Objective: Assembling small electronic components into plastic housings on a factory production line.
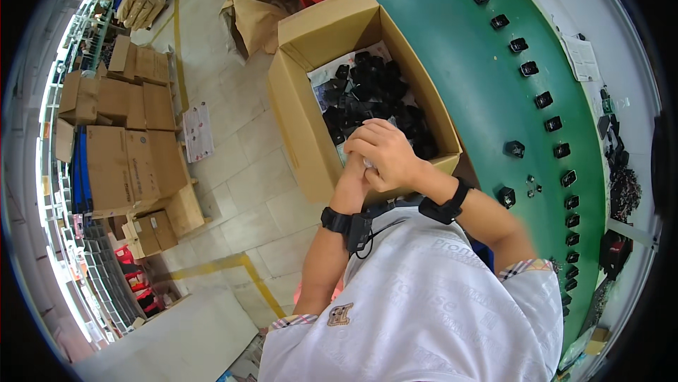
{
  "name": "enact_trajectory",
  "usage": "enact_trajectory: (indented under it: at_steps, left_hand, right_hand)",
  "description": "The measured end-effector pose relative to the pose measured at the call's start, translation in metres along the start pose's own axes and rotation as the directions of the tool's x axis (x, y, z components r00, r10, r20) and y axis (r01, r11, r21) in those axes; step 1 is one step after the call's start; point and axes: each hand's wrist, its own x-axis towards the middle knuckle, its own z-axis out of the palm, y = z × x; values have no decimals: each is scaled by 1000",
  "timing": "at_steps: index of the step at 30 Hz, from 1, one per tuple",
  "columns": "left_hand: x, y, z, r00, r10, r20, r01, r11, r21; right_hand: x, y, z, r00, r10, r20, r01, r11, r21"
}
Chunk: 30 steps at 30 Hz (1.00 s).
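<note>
I see the right hand (388, 154) pressed over the left hand (355, 169) at the near edge of the carton (293, 131); whether they pinch anything, I can't make out. Black parts (367, 87) heap inside, reaching its near right corner; probably light, stiff, slippery; best gripped by opposite sides

The open carton (288, 124) at upper centre is presenting matt brown cardboard. The heaped parts (371, 85) inside are showing black plastic, glossy in places. The counter (452, 50) at upper right is displaying a smooth green surface with a faint sheen; its row of black units (519, 45) is reflecting light as glossy plastic does. The floor tiles (244, 135) at left centre are looking smooth and lightly polished. The shirt (424, 304) at lower centre is exhibiting white, pattern-textured cloth.
</note>
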Motion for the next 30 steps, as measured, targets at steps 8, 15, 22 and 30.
enact_trajectory:
  at_steps: [8, 15, 22, 30]
  left_hand:
    - [63, -10, -109, 977, -124, 171, 163, 957, -242]
    - [50, -16, -149, 979, -171, 115, 193, 956, -221]
    - [33, -32, -139, 974, -199, 106, 219, 948, -230]
    - [39, -7, -140, 964, -247, 102, 260, 953, -157]
  right_hand:
    - [-42, 38, -18, 935, 290, 204, -350, 852, 390]
    - [-73, 156, -3, 499, 739, 452, -717, 645, -265]
    - [-75, 178, 81, 198, 926, 320, -714, 360, -600]
    - [-93, 203, 108, 300, 935, 189, -857, 351, -377]
